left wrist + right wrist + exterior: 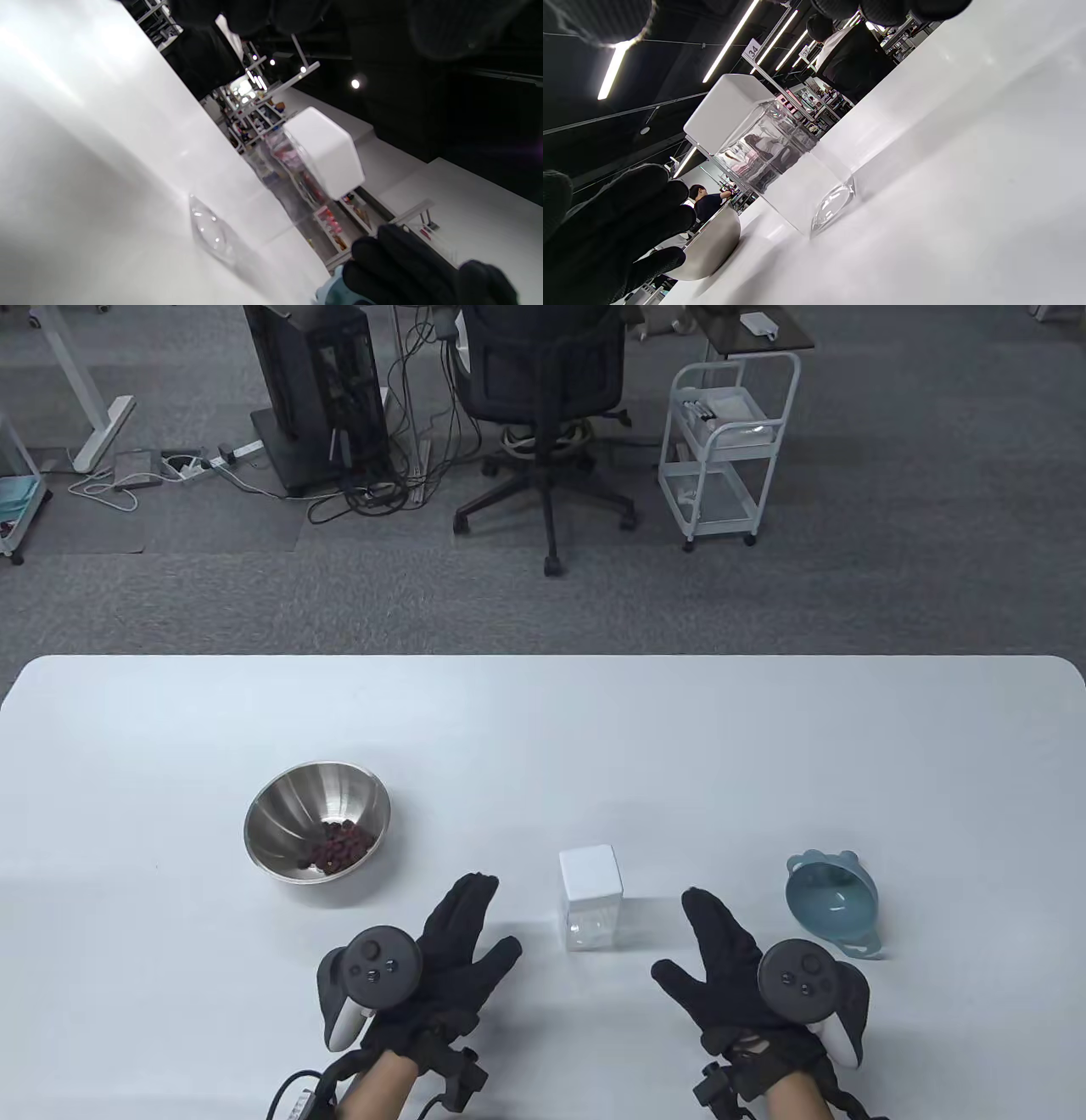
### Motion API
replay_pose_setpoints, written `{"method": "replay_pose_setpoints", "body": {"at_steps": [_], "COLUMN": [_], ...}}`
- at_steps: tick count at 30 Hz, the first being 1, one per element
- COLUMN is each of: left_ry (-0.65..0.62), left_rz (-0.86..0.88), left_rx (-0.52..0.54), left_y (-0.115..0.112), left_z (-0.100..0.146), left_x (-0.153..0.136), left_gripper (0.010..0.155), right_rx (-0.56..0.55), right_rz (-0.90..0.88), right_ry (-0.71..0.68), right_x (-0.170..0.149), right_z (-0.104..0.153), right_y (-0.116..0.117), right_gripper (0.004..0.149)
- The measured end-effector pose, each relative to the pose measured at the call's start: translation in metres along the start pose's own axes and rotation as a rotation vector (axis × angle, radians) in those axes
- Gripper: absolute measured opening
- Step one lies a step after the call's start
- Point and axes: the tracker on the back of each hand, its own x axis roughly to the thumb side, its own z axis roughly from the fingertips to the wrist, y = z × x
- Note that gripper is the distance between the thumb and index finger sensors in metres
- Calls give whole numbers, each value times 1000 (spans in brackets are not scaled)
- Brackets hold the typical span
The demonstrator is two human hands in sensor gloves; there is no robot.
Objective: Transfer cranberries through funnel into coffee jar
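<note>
A clear square coffee jar (590,899) with a white lid stands upright on the white table (543,729) between my hands. It also shows in the left wrist view (297,186) and the right wrist view (763,148). A steel bowl (317,831) holding dark red cranberries (338,848) sits at the left; its side shows in the right wrist view (712,248). A pale blue funnel (833,904) lies at the right. My left hand (462,937) is open and empty, left of the jar. My right hand (708,942) is open and empty, right of the jar.
Beyond the table's far edge are an office chair (543,390), a white wire cart (730,441) and a computer tower (318,390) with cables on grey carpet.
</note>
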Motion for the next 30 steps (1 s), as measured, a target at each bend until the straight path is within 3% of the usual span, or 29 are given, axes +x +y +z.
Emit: {"method": "replay_pose_setpoints", "body": {"at_steps": [15, 23, 30], "left_ry": [2, 1, 2], "left_rz": [5, 12, 14], "left_rx": [-2, 2, 9], "left_y": [0, 1, 2], "left_z": [0, 0, 0], "left_x": [0, -1, -1], "left_gripper": [86, 86, 86], "right_rx": [22, 53, 101], "right_rz": [31, 63, 72], "right_ry": [19, -5, -13], "right_x": [-2, 6, 11], "right_z": [-9, -33, -60], "right_y": [7, 5, 17], "right_gripper": [95, 99, 102]}}
